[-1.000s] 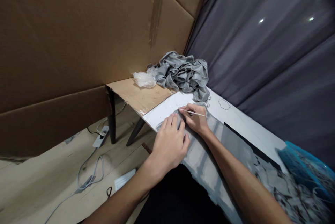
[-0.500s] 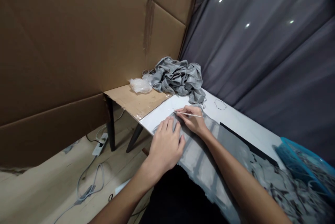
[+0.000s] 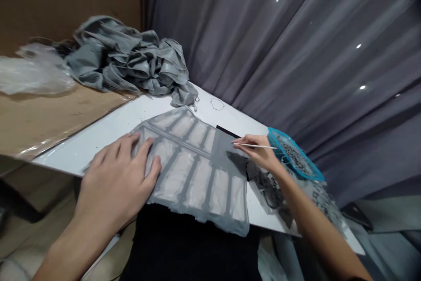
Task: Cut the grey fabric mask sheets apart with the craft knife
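A flat grey sheet with pale rectangular panels (image 3: pixel 194 167) lies spread over the white tabletop, its ragged near edge hanging over my lap. My left hand (image 3: pixel 120 171) rests on the sheet's left end, fingers stretched and slightly apart. Above the right part of the sheet, my right hand (image 3: pixel 259 151) pinches a thin white stick (image 3: pixel 255 145), its tip pointing left. What kind of tool the stick is I cannot make out. A plain grey area and a black strip (image 3: pixel 226 131) lie under and beside that hand.
Crumpled grey fabric (image 3: pixel 131 59) is heaped at the far left beside a clear plastic bag (image 3: pixel 33 72) on brown board (image 3: pixel 62 110). A blue-rimmed basket (image 3: pixel 296 154) of small dark pieces stands right. Loose dark scraps (image 3: pixel 269 189) lie near my right forearm. A grey curtain (image 3: pixel 250 53) hangs behind.
My view has swung right and nearer the table. My right hand has moved right, away from the sheet's left corner, still with the stick. My left hand stays at the left end.
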`<state>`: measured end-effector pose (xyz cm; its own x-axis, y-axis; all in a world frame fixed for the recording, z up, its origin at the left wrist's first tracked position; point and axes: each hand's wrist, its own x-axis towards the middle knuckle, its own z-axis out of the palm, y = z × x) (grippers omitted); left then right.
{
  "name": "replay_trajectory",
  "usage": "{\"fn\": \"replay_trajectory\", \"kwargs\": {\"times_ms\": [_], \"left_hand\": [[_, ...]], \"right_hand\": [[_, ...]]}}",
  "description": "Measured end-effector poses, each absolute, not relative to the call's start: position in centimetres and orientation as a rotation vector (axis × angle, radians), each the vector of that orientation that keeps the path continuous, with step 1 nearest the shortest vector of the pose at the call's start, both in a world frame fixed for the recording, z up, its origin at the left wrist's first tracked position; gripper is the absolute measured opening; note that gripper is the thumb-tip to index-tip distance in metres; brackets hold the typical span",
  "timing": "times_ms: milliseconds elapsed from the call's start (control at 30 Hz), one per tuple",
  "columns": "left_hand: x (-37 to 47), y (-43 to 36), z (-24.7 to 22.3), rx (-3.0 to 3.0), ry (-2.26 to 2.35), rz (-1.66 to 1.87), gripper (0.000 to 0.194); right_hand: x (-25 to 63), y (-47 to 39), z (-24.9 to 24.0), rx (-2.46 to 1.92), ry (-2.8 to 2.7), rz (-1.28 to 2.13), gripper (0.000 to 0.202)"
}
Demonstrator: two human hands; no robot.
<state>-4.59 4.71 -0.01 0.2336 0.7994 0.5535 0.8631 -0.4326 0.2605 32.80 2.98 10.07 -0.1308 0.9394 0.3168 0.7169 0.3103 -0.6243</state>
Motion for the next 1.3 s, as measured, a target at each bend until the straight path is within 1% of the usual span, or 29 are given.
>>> {"fn": "replay_trajectory", "kwargs": {"times_ms": [133,267,367,467,567,667,900,1033,1167,1300], "left_hand": [[-4.9,4.3,0.9,-2.480,-1.727,-0.820,0.064],[-4.6,4.1,2.2,-2.517,-1.825,-0.628,0.066],[-4.6,4.0,2.6,-2.535,-1.856,-0.575,0.062],[-5.1,3.8,2.3,-2.513,-1.882,-0.563,0.057],[-5.7,3.7,2.1,-2.515,-1.870,-0.538,0.058],[-5.6,3.7,2.3,-2.538,-1.862,-0.489,0.062],[-5.0,3.5,2.8,-2.518,-1.944,-0.381,0.066],[-6.1,3.8,1.9,-2.569,-1.904,-0.336,0.069],[-6.9,4.5,1.2,-2.540,-1.851,-0.361,0.070],[-6.5,4.7,1.6,-2.525,-1.834,-0.310,0.068]], "right_hand": [[37.8,1.3,6.8,-1.503,-1.569,0.472,0.035],[38.0,0.6,4.6,-1.471,-1.333,0.492,0.028],[37.5,0.2,4.6,-1.625,-1.420,0.459,0.022],[37.8,0.1,4.7,-1.680,-1.566,0.453,0.023],[38.3,0.3,4.6,-1.638,-1.666,0.469,0.025],[38.5,0.5,4.4,-1.578,-1.698,0.502,0.023],[38.3,0.4,3.4,-1.345,-1.748,0.630,0.003],[38.3,0.2,3.3,-1.313,-1.821,0.664,0.011],[38.5,-0.1,3.1,-1.262,-1.913,0.596,0.022],[38.6,-0.9,3.1,-1.244,-2.006,0.515,0.016]]}}
